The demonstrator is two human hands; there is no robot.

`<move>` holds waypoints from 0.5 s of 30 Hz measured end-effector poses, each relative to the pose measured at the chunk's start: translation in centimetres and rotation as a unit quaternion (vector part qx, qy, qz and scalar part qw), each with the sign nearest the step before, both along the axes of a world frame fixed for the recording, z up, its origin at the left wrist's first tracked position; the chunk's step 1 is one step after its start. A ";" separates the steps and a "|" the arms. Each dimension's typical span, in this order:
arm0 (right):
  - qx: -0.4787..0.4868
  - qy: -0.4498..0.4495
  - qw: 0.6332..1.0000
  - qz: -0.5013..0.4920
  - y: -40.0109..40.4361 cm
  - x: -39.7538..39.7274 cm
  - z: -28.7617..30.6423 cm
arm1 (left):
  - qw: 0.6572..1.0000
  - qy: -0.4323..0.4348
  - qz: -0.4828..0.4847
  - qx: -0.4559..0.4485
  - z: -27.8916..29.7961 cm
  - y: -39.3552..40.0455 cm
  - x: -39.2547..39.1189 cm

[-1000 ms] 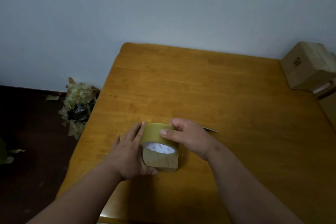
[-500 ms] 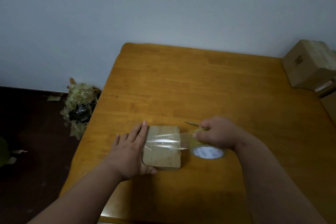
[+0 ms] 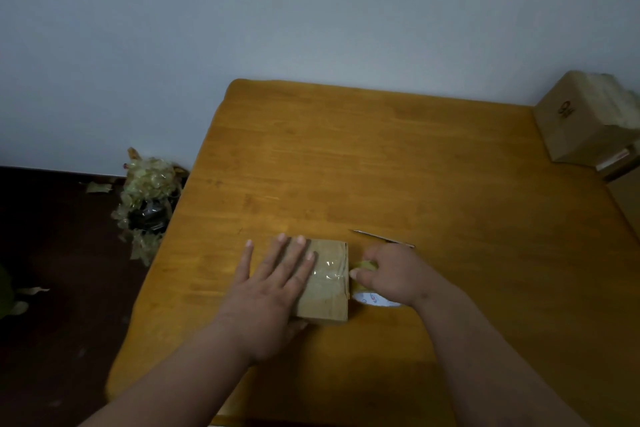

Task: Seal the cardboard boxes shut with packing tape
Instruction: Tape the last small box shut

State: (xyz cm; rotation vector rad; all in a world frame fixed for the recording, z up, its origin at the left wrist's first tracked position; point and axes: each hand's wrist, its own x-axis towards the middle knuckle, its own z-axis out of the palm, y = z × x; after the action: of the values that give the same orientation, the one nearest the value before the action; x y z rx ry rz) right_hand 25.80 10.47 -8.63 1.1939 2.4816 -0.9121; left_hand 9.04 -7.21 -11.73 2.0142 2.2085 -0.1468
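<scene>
A small cardboard box [image 3: 327, 288] lies on the wooden table [image 3: 398, 166] near its front edge. A clear strip of tape runs across the box top toward its right side. My left hand [image 3: 270, 291] lies flat on the box's left half, fingers straight and spread, pressing down. My right hand [image 3: 391, 274] grips the yellowish tape roll [image 3: 367, 293] held low against the box's right side. The roll's white core label shows below my fingers.
A thin metal blade or scissors [image 3: 382, 238] lies on the table just behind my right hand. Larger cardboard boxes [image 3: 585, 121] stand at the far right corner. A heap of crumpled used tape [image 3: 147, 201] sits on the dark floor left of the table.
My right hand pulled the roll off the box top to the right, drew tape across, then brought the roll down against the box's right side. My left hand slid onto the box top.
</scene>
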 end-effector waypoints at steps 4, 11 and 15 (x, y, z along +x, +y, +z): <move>0.013 0.006 1.000 0.000 -0.2 -0.3 -0.2 | 0.999 -0.031 -0.017 -0.019 -0.3 1.0 0.9; -0.004 0.009 1.000 -0.028 -0.2 0.4 -0.9 | 0.998 -0.019 -0.048 -0.018 0.2 2.7 0.9; -0.029 0.024 0.998 -0.043 0.1 0.9 -1.0 | 0.993 -0.018 -0.111 -0.041 0.1 3.0 1.2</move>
State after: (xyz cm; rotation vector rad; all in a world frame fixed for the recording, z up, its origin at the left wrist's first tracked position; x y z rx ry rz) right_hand 26.71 10.52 -9.67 1.2842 2.4389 -1.0395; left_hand 10.21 -4.25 -11.63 2.1922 1.9203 -0.2192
